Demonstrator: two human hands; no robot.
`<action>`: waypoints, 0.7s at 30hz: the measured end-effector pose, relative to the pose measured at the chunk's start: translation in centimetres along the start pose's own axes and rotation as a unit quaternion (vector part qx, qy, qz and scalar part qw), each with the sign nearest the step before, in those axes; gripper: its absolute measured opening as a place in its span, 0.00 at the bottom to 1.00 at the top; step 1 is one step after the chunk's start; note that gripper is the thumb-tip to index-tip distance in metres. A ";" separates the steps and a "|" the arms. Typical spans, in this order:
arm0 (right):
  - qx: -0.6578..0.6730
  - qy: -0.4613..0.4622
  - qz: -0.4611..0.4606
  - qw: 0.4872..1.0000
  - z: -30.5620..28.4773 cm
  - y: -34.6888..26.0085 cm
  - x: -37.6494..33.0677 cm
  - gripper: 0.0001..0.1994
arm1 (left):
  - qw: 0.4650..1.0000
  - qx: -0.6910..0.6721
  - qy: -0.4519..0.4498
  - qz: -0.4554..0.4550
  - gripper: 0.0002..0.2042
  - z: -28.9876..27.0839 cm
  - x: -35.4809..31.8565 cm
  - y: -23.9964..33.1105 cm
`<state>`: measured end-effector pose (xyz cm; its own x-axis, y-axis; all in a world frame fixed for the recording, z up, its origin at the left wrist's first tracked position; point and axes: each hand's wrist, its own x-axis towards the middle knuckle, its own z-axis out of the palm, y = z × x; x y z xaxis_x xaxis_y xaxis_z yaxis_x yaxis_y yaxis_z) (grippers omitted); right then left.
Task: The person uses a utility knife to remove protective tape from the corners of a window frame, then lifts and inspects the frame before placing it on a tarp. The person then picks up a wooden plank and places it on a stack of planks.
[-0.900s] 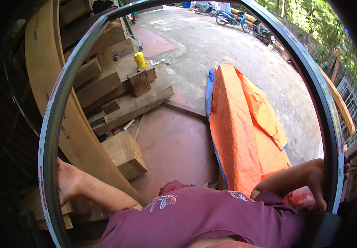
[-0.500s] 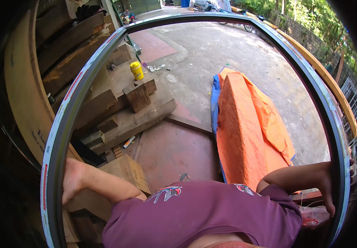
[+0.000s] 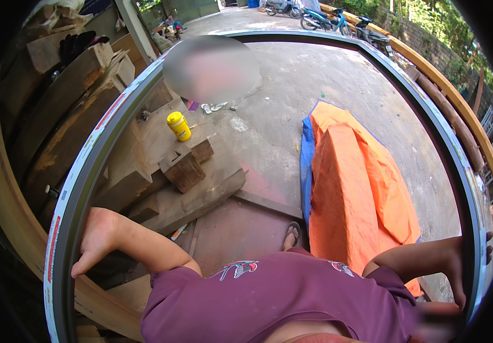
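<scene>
A large rectangular dark frame (image 3: 303, 39), like a door or window frame, surrounds my upper body, with pale printed film along its outer face. My left hand (image 3: 99, 235) grips the left side bar; its thumb points down along the inside and its fingers are hidden behind the bar. On the opposite bar, my right hand (image 3: 455, 267) is wrapped around the edge, with fingertips showing on the outer side. The frame's far bar lies across the top of the view, and its near end is out of sight.
Heavy timber beams (image 3: 201, 200) and blocks are piled at the left, with a yellow jug (image 3: 179, 126) on them. An orange tarp (image 3: 346, 188) covers a long heap ahead to the right. Motorbikes (image 3: 321, 22) stand far off. A sandalled foot (image 3: 293, 233) shows below me.
The frame's far bar sits slightly lower in view, and the timber pile and tarp have shifted. A sandalled foot now shows more fully. Both hands keep their hold.
</scene>
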<state>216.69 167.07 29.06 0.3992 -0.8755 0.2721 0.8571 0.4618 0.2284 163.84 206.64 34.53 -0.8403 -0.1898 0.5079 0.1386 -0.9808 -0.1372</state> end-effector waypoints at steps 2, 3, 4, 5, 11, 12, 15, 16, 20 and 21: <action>0.034 -0.020 0.025 0.999 -1.2 4.8 -1.9 0.56 | 0.999 0.030 -0.005 0.016 0.35 1.4 -3.5 -2.6; 0.048 -0.059 0.041 0.996 -1.7 7.1 -2.8 0.57 | 0.999 0.038 -0.010 0.021 0.36 2.2 -4.9 -3.9; 0.023 -0.081 0.041 0.996 -2.0 9.4 -3.5 0.58 | 0.998 0.046 -0.014 0.027 0.37 2.9 -6.4 -5.1; 0.003 -0.102 0.038 0.994 -2.2 12.2 -4.3 0.59 | 0.998 0.047 -0.012 0.026 0.38 3.7 -7.9 -6.3; 0.069 -0.069 0.103 0.990 -2.0 25.3 -9.6 0.54 | 0.995 0.080 -0.047 0.045 0.44 7.2 -15.0 -13.2; 0.073 -0.071 0.121 0.987 -2.5 26.6 -10.7 0.55 | 0.995 0.079 -0.045 0.050 0.43 7.3 -16.0 -14.4; -0.010 -0.058 0.087 0.994 -2.7 30.9 -15.2 0.58 | 0.995 0.075 -0.037 0.061 0.42 7.2 -19.0 -18.1; -0.023 -0.075 0.081 0.994 -2.5 32.1 -16.9 0.57 | 0.995 0.073 -0.035 0.065 0.42 7.0 -20.1 -19.5; 0.042 -0.140 0.112 0.983 -2.4 37.2 -22.7 0.51 | 0.994 0.072 -0.025 0.078 0.40 6.3 -24.0 -26.3; 0.083 -0.106 0.122 0.983 -2.2 39.0 -23.1 0.55 | 0.994 0.066 -0.022 0.083 0.40 6.2 -25.0 -28.3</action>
<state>241.67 204.99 29.62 0.4951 -0.6944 0.5221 0.6717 0.6871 0.2768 184.24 238.83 31.00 -0.7772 -0.3483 0.5241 0.3432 -0.9327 -0.1109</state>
